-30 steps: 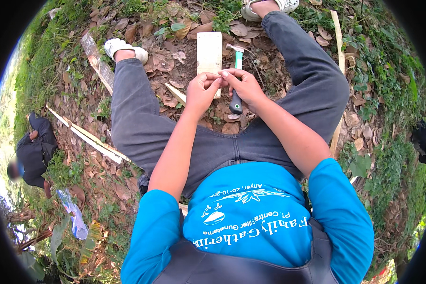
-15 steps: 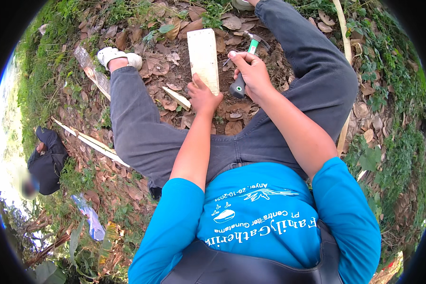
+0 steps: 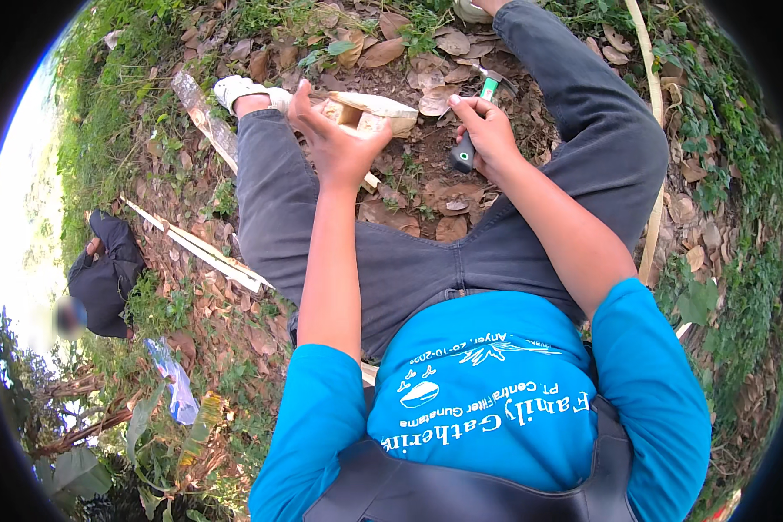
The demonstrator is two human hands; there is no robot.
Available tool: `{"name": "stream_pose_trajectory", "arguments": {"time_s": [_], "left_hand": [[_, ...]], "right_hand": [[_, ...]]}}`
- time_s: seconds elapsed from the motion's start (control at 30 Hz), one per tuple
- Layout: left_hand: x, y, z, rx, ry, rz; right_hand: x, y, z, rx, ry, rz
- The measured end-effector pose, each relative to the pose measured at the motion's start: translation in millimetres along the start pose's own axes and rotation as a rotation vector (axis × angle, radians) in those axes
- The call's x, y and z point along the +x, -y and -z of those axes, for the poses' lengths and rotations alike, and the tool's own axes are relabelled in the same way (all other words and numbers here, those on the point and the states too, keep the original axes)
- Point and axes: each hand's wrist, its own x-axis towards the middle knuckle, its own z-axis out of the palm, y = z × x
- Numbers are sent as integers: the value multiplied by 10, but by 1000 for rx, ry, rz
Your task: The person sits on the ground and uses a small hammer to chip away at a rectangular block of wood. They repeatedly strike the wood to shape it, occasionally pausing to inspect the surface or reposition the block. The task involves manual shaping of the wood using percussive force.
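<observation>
My left hand (image 3: 337, 143), thumb and forefinger wide apart, is on a pale wooden piece (image 3: 383, 106). The piece is tilted, showing a recess between its boards; the other fingers are mostly hidden. My right hand (image 3: 489, 139) is closed round a hammer (image 3: 491, 85) with a green and black handle. The hammer's head points away from me, and the black butt sticks out below the hand. Something thin shows by the right thumb, too small to name surely. A pale wood offcut (image 3: 371, 182) lies just behind the left wrist, partly hidden.
Dry leaves (image 3: 451, 228) and soil cover the ground between my legs. Long wood strips (image 3: 204, 248) and a rough plank (image 3: 202, 117) lie on the left; a long pole (image 3: 655, 130) lies on the right. Another person in dark clothes (image 3: 109, 274) is at the far left, near a plastic bag (image 3: 178, 391).
The wooden piece has turned from its broad face to a tilted side, its recess now showing. My left hand has moved up and left with it. The right hand keeps the hammer.
</observation>
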Motion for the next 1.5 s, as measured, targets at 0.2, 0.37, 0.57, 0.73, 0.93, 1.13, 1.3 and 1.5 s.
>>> {"name": "stream_pose_trajectory", "arguments": {"time_s": [0.2, 0.37, 0.57, 0.73, 0.93, 1.13, 1.3, 1.5], "left_hand": [[-156, 24, -87, -55, -29, -24], [-102, 57, -15, 120, -35, -33], [-69, 1074, 245, 60, -152, 202], [-94, 1496, 259, -182, -281, 683], [-74, 1439, 159, -507, -256, 734], [-6, 1366, -64, -494, -71, 849], [-185, 1179, -494, 440, 233, 270], [-192, 608, -969, 577, 597, -161]], "right_hand": [[19, -84, 63, -69, -2, 8], [40, -84, 62, -71, -16, 0], [56, -153, 44, -57, 2, -2], [46, -118, 3, -78, 13, -10], [35, -110, -3, -76, 2, -5], [80, -115, 27, -62, -22, -20], [109, -97, 76, -55, -18, -12], [99, -91, 88, -51, -32, -28]]}}
